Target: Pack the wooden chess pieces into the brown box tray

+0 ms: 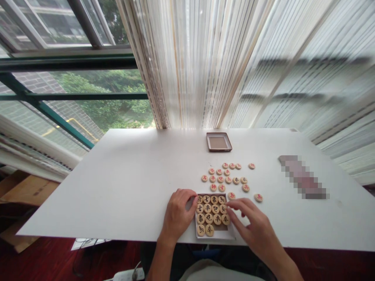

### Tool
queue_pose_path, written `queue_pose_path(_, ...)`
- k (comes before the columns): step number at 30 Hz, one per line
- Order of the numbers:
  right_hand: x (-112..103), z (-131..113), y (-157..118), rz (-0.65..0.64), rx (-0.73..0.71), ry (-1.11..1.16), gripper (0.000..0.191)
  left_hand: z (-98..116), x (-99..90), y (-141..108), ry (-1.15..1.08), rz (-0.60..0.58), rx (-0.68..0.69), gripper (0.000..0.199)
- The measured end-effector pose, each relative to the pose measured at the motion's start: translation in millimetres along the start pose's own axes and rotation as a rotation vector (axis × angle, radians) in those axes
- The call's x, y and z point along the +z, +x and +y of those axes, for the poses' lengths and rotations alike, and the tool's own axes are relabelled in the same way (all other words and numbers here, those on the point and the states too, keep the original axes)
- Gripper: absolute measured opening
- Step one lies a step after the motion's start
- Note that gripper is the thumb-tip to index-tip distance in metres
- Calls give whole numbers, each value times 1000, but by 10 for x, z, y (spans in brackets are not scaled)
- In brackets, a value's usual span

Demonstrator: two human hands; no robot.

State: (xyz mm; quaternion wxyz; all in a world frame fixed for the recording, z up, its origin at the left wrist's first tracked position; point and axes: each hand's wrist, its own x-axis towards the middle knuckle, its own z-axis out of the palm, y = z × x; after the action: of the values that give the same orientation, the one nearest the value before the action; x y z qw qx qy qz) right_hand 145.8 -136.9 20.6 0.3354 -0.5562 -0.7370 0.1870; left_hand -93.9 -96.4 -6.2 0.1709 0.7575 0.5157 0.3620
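Observation:
A shallow box (230,234) at the table's near edge holds several round wooden pieces with black characters (209,230), laid in rows. Its lower right part shows bare bottom. My left hand (182,208) rests at the box's left side, thumb and fingers bent together near the upper left corner; what lies between them, if anything, is hidden. At the right side, my right hand (244,214) has thumb and forefinger apart, fingertips by the piece at the right end of the second row. Several red-character pieces (220,179) and two black-character pieces (236,180) lie loose beyond the box.
An open box lid (219,142) lies near the far side of the white table (117,187). A blurred-out flat object (303,177) is on the right. Behind the table hang striped curtains (193,62), beside a window on the left.

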Motion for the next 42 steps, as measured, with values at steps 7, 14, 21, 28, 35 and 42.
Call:
queue_pose_path(7, -541, 744, 492, 66, 114, -276, 26, 1, 0, -1, -4, 0, 2, 9)
queue_pose_path(14, -583, 971, 780, -155, 205, -172, 28, 0, 2, -4, -7, 5, -4, 9)
queue_pose_path(21, -622, 1069, 901, -154, 231, -226, 26, 16, -10, 2, -8, 6, -6, 9)
queue_pose_path(28, -661, 1174, 833, -139, 227, -240, 29, -2, 9, -7, -15, 0, -19, 8)
queue_pose_path(35, -716, 1291, 821, -113, 181, -234, 31, -5, 13, -8, -14, -8, -29, 8)
queue_pose_path(42, -823, 852, 546, -11, 113, 41, 35, 3, 14, -3, 0, 7, -30, 10)
